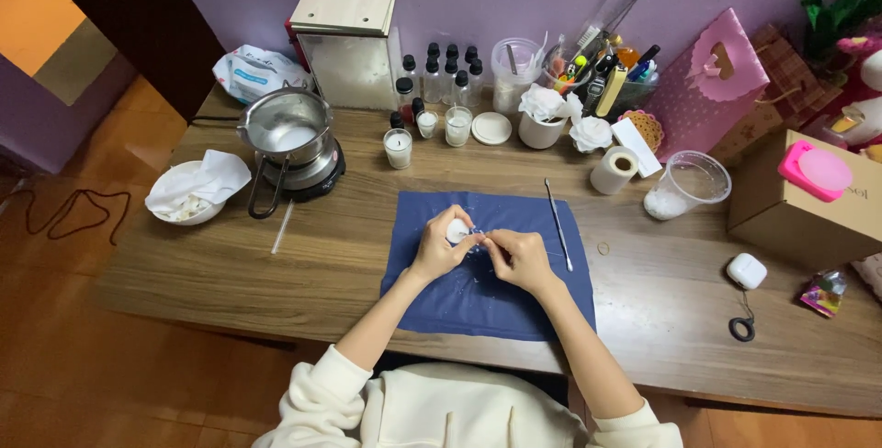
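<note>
Left hand [439, 246] cups a small round white piece [457, 230] steady over the dark blue cloth [487, 292], while right hand [516, 255] pinches at its edge; thin metal pick [558, 225] lies just right.

Both hands [478, 248] pinch a small white piece [457, 230] (perhaps wax).

Small white round object [457, 230], held above blue cloth [432, 296], partly hidden.

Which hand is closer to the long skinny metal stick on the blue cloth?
The right hand. It sits just left of the metal stick, which lies along the blue cloth. The left hand is farther left, holding a small white round thing.
</note>
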